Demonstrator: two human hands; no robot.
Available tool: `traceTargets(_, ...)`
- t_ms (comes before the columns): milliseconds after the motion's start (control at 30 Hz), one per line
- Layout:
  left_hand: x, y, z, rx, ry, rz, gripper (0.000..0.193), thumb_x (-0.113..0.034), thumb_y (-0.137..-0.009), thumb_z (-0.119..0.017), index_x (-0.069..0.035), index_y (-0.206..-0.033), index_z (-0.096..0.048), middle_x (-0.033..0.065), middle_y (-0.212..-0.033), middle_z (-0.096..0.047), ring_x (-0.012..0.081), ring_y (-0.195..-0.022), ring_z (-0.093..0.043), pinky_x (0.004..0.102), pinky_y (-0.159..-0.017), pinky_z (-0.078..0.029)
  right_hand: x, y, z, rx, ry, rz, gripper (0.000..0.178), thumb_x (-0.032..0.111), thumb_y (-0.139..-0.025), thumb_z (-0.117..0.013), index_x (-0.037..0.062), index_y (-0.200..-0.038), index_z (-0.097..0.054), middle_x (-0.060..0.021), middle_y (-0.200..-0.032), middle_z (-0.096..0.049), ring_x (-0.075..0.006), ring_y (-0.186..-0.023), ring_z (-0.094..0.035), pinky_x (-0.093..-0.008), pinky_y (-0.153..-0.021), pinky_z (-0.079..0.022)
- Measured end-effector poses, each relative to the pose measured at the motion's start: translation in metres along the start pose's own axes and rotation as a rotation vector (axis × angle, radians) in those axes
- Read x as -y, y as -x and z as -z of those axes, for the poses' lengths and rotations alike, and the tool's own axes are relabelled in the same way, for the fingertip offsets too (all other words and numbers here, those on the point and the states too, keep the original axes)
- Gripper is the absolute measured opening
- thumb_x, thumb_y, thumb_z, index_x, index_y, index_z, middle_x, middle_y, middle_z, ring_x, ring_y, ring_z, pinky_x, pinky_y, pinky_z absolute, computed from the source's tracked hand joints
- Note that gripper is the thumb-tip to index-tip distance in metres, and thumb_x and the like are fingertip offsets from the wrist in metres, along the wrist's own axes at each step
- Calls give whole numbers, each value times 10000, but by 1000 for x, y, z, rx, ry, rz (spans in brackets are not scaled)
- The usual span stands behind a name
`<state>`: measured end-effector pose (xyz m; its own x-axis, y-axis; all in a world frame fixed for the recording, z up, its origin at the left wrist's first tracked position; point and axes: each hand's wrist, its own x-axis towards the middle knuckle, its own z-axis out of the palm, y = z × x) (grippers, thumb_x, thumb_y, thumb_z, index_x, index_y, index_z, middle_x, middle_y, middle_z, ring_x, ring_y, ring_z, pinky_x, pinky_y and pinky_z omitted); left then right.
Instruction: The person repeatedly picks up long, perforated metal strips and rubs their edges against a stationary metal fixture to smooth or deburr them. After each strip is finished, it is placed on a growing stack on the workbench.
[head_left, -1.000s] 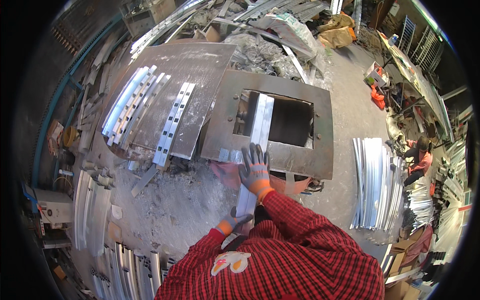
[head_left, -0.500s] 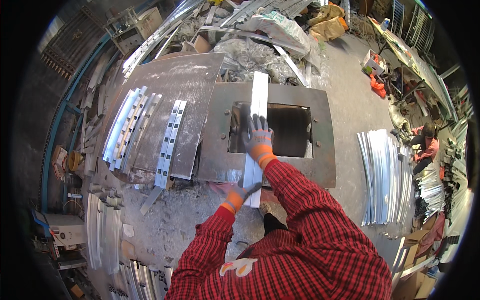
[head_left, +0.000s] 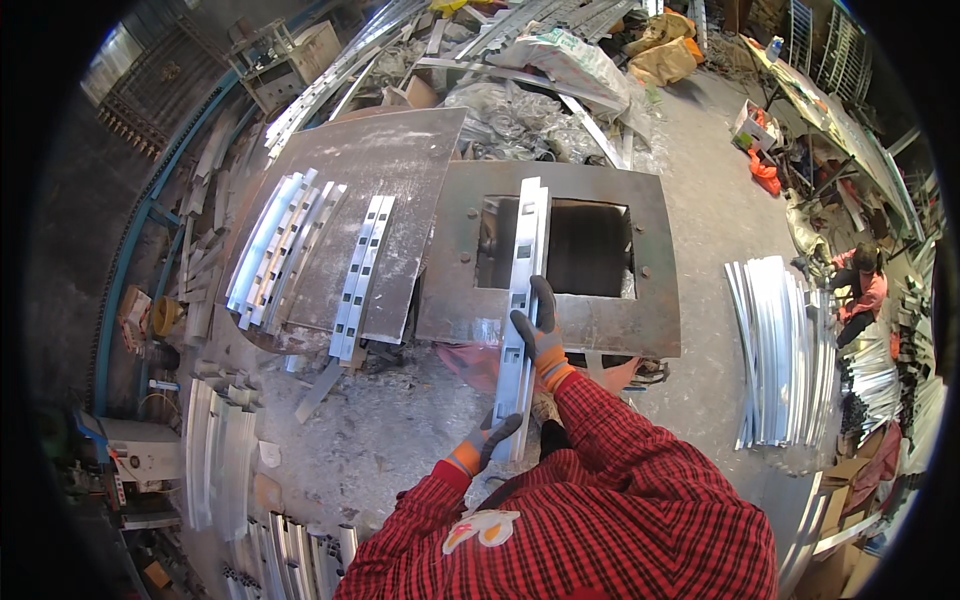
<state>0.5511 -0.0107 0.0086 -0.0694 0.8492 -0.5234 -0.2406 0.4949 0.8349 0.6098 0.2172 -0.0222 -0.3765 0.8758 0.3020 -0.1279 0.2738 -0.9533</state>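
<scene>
A silvery metal profile point(head_left: 516, 300) with square cut-outs along its face slants up over the steel table point(head_left: 447, 270) with the rectangular opening. It looks like two lengths side by side, though I cannot tell for sure. My right hand point(head_left: 541, 325), in a grey and orange glove, grips its right edge around the middle. Lower down, my left hand point(head_left: 486, 443), gloved alike, is closed on the near end. The far end of the profile lies in front of the opening's left part. More notched profiles point(head_left: 362, 275) lie on the brown sheet at the left.
The brown sheet point(head_left: 395, 140) adjoins the steel table. Long metal strips point(head_left: 780, 350) are stacked on the floor at right, and more profiles point(head_left: 222, 455) stand at left. Plastic sacks point(head_left: 570, 65) and scrap pile up beyond. Another person point(head_left: 862, 285) crouches at far right.
The profile has come toward me and turned, so its face with square cut-outs now shows. My right hand has shifted from its top face to its right edge, nearer my body.
</scene>
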Motion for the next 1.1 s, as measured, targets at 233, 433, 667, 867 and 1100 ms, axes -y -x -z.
traceTargets(233, -38, -81, 2, -138, -502, -201, 463, -201, -998, -555, -291, -1448, -496, 214, -1360, -545, 377, -1236, -536, 421, -1024, -451, 1, -74, -5, -3, 685, 77, 594, 261, -931, -635, 188, -1490, -446, -212, -1499, -415, -427, -1337, -430, -456, -1107, -379)
traceTargets(433, -64, -158, 19, -247, -413, -221, 613, -484, -881, -720, -134, -1351, -541, 167, -1191, -658, 288, -1091, -638, 352, -937, -492, 29, -134, -22, 221, 1027, -116, 770, 453, -929, -560, 173, -1587, -275, -130, -1631, -274, -404, -1472, -275, -563, -1142, -317)
traceTargets(667, 13, -147, 12, -213, -440, -465, 673, -420, -848, -794, -13, -1317, -535, 137, -1212, -628, 231, -1092, -600, 359, -931, -489, 16, -87, -15, 203, 1055, -79, 737, 404, -924, -574, 166, -1565, -299, -165, -1573, -337, -411, -1341, -461, -476, -1057, -455)
traceTargets(867, 109, -61, -7, -142, -35, -143, 657, -431, -798, -844, -18, -1229, -570, 90, -1124, -643, 181, -1029, -606, 343, -876, -507, 56, 40, -22, 469, 972, -200, 784, 273, -908, -545, 32, -1578, -215, -207, -1629, -224, -420, -1448, -323, -506, -1144, -348)
traceTargets(1100, 116, 34, -28, -248, 12, -5, 519, -409, -796, -847, -56, -1124, -652, 31, -969, -675, 131, -883, -606, 335, -794, -514, 47, 128, -18, 400, 733, 58, 813, 306, -887, -627, -27, -1533, -261, -279, -1577, -251, -435, -1498, -169, -514, -1202, -219)
